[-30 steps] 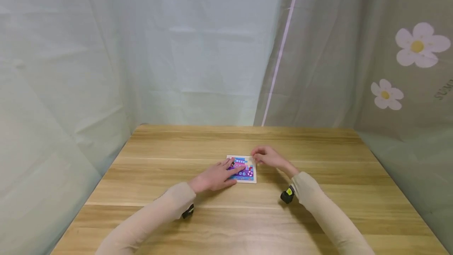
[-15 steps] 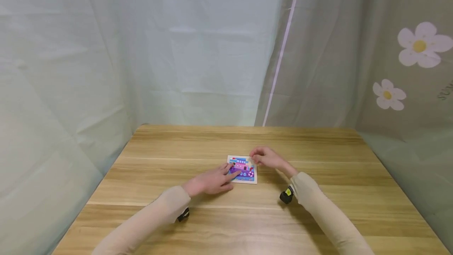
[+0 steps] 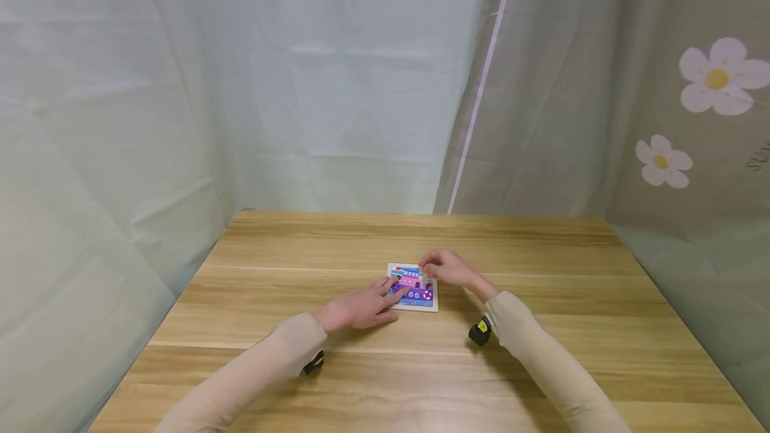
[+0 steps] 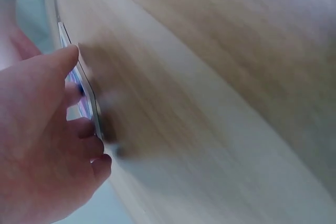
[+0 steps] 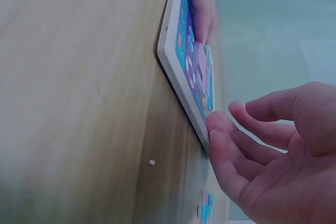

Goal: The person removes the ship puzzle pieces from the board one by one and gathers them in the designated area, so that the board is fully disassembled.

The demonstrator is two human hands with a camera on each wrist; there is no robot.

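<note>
A small jigsaw puzzle [image 3: 415,296] with a pink and purple ship picture lies in a pale frame on the table. My left hand [image 3: 367,305] rests on its left part with fingers spread, and the thumb lies nearer me, by the lower edge. At the far right corner, my right hand [image 3: 448,268] bends its fingers, and thumb and forefinger meet over the puzzle; they seem to pinch a small puzzle piece, mostly hidden by the fingertips. In the right wrist view, the fingertips [image 5: 218,129] touch the frame's corner.
A loose blue and pink puzzle piece [image 5: 205,208] lies on the wooden table [image 3: 301,239] beyond the right hand. A tiny white speck [image 5: 151,162] is near the frame. Curtains [image 3: 361,85] hang behind the table.
My left hand has drawn back toward the lower left, uncovering more of the picture. The right hand has shifted slightly left, over the puzzle's far right corner.
</note>
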